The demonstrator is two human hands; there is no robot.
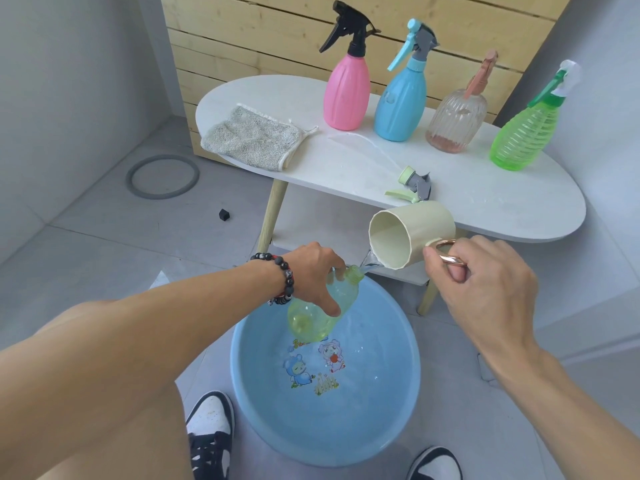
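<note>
The pale green bottle (313, 317) hangs tilted over the blue basin's (363, 420) far rim, with the left hand (313, 271) curled round its shoulder. The right hand (485, 282) grips the tipped cream mug (408, 233) by its handle, just in front of the table's (519, 216) near edge. Water streams from the mug into the bottle's neck. The basin holds shallow water.

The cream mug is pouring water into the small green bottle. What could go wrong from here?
1. The green bottle has a narrow neck and the cream mug a wide rim, so water may run past into the blue basin below.
2. The left hand holds the tilted bottle; wet, it might slip.
</note>
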